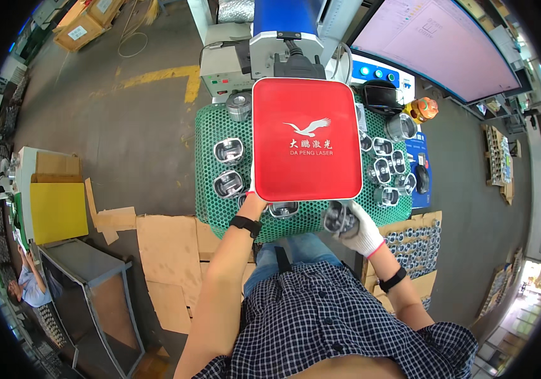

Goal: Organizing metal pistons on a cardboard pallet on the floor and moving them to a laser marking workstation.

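My right hand, in a white knit glove, is closed around a grey metal piston just past the near edge of the green perforated mat. My left hand reaches up under a square red machine cover; only a sliver of glove and the wrist show, so its fingers are hidden. Left of the cover, pistons lie on their sides on the mat, with another piston nearer me. More pistons are grouped on the right side. One piston peeks out below the cover.
Behind the cover stand a blue machine head and a grey control box. A monitor tilts at upper right, above a button panel. A black mouse sits right. Rows of pistons lie lower right. Far left, a person works.
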`<state>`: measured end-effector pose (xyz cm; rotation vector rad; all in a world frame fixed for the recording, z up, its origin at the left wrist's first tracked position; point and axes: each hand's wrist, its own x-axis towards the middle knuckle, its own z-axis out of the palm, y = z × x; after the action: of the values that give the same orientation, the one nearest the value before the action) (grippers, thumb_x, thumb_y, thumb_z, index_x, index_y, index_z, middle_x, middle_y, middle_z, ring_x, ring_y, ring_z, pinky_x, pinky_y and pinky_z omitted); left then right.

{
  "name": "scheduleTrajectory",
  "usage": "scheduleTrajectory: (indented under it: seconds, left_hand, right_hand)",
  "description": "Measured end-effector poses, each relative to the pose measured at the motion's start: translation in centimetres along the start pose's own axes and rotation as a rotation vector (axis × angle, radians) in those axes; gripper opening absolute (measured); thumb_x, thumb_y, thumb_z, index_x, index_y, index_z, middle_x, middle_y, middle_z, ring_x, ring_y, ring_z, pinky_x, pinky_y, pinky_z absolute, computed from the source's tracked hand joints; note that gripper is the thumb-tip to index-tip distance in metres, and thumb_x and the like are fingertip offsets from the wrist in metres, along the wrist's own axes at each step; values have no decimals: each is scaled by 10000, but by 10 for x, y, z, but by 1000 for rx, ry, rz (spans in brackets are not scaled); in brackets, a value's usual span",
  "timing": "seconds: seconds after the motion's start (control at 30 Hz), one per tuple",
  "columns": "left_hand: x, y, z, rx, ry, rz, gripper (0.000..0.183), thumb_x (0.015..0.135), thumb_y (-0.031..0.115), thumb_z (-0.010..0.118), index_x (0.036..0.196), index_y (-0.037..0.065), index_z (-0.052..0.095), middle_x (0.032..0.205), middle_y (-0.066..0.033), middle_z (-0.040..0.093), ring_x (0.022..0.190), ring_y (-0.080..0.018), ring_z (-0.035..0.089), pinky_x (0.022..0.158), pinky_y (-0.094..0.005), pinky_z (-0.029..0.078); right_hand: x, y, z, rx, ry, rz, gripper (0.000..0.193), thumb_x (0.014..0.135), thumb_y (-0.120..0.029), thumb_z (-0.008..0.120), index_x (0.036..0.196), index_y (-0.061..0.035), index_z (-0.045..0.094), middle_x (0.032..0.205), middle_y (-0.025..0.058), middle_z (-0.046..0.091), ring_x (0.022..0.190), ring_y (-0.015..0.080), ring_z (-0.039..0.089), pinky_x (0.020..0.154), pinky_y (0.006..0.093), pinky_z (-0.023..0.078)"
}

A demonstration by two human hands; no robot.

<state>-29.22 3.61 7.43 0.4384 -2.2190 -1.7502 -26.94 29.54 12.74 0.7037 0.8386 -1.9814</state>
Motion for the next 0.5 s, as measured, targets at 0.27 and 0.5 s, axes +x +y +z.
scheduleTrajectory:
  seconds: [0.27, 0.5]
  left_hand:
    - [-42, 10, -59, -110, 137, -197, 669, 731, 187, 806, 1287, -50, 521, 1137, -148, 614, 1028, -213, 605, 907, -337, 490]
    - [-189, -42, -128, -268, 172, -521, 782, 687, 110, 841, 1344, -74, 459, 1168, -137, 601, 1018, -197, 597, 899, -323, 495]
  right_hand:
    - [125, -4, 25, -1494, 22, -695, 655, 907, -264, 660, 1458, -63, 368, 1388, 113, 525, 1248, 271, 519, 1028, 398, 436]
    - [215, 19, 32, -1279, -375, -738, 664, 845, -155, 733, 1409, -45, 401, 1206, 74, 584, 1124, 198, 561, 996, 349, 484]
